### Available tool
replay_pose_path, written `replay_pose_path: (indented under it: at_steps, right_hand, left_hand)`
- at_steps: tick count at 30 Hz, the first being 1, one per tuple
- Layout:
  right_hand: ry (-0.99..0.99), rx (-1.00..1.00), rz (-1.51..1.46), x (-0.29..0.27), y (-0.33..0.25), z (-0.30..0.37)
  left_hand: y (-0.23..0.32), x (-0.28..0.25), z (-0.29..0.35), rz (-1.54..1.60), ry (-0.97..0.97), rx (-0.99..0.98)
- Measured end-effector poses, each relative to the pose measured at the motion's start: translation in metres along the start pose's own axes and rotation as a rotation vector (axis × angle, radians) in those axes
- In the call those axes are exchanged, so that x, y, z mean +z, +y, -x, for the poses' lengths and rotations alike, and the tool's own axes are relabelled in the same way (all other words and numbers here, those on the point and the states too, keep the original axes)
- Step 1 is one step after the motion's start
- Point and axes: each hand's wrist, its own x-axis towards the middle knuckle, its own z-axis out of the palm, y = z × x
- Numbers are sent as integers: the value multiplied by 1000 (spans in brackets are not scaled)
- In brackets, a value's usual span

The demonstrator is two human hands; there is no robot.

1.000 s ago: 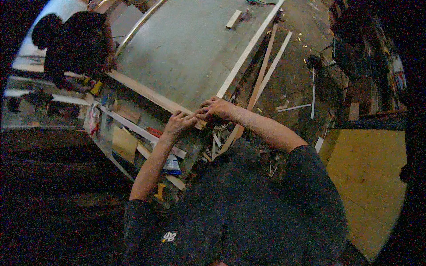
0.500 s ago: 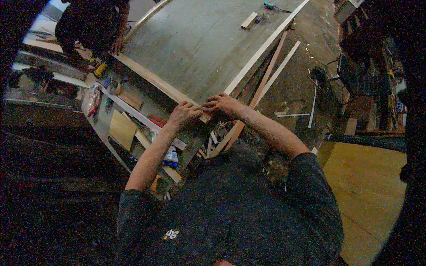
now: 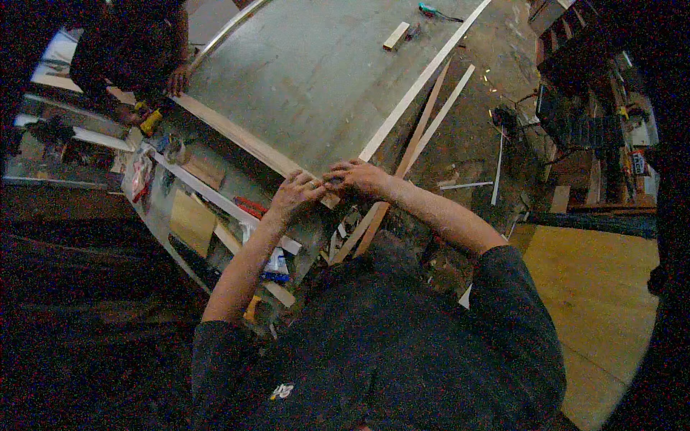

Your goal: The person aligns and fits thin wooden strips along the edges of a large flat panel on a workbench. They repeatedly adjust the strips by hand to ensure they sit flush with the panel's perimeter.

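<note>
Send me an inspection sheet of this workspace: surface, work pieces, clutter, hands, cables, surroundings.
Surface: wide grey panel, marked in places.
Work pieces: pale wooden strip along the panel's near-left edge; second strip along its right edge.
Clutter: small wood block on the panel; red item and blue-and-white packet at lower left; loose strips beyond the right edge.
Hands: left hand and right hand close together at the first strip's near end; exact grip unclear.
Cables: thin dark line beside a teal item, possibly a cord.
Surroundings: co-worker's hand by the first strip's far end; yellowish sheet at right.
</note>
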Motion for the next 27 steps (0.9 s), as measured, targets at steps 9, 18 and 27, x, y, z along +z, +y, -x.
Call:
replay_pose_path:
  at_steps: [9, 18, 27]
  right_hand:
    - [-21, 12, -72, -14, -4, -1]
    - [-6, -33, -31, -13, 2, 0]
    - [-143, 18, -21, 3, 4, -8]
  left_hand:
    - [0, -8, -2, 102, -41, -82]
    - [-16, 4, -8, 185, -58, 0]
    - [-30, 43, 1, 94, 63, 138]
